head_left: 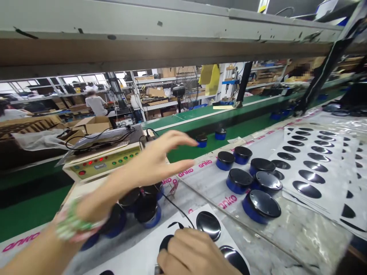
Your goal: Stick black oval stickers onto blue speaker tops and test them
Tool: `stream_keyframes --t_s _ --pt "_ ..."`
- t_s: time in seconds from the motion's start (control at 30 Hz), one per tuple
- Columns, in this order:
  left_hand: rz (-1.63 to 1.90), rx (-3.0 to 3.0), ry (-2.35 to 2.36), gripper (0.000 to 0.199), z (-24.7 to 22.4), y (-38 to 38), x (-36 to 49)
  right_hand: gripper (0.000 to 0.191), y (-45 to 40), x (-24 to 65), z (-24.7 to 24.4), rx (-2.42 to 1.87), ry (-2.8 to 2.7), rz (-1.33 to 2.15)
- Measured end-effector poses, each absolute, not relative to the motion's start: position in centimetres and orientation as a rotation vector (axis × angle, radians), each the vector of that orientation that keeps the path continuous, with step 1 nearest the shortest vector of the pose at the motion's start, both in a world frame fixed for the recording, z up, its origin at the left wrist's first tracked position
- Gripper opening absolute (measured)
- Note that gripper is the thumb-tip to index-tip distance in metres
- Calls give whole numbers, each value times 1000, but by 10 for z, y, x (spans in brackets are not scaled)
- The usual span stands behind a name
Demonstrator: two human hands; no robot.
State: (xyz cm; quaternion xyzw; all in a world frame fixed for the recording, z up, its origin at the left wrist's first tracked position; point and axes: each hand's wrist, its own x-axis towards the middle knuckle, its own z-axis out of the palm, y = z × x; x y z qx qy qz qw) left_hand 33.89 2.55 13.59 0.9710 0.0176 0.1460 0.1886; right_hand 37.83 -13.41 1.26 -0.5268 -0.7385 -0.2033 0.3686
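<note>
My left hand (156, 158), with a beaded bracelet at the wrist, reaches over the table with thumb and fingers apart and nothing between them. Its fingertips point toward a blue-and-black round piece (201, 140) on the green conveyor. My right hand (197, 252) is low at the front, fingers curled over a white sheet (186, 217) of glossy black discs; what it grips is hidden. Several round pieces with blue sides stand below my left forearm, one of them (148, 214) near the sheet. Another cluster, with a shiny-topped piece (261, 206), stands to the right.
A control box (100, 164) with lit buttons stands at the left. The green conveyor (186, 118) runs behind the table. More disc sheets (301, 172) lie at the right. A metal beam (172, 30) crosses above. People are in the background.
</note>
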Motion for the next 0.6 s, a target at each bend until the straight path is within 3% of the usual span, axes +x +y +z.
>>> stream_keyframes --t_s 0.1,0.27,0.47,0.6 --pt "145 2561 -333 51 106 -2 429 37 -124 374 -5 -1384 -2068 -468" --pt "-36 2371 -389 63 47 -19 503 31 -119 374 -15 -1447 -2324 -313" --pt "199 2006 -108 72 82 10 403 38 -131 377 13 -1171 -2026 -277" --pt "323 1624 56 69 96 8 310 27 -151 374 35 -1091 -1552 -136"
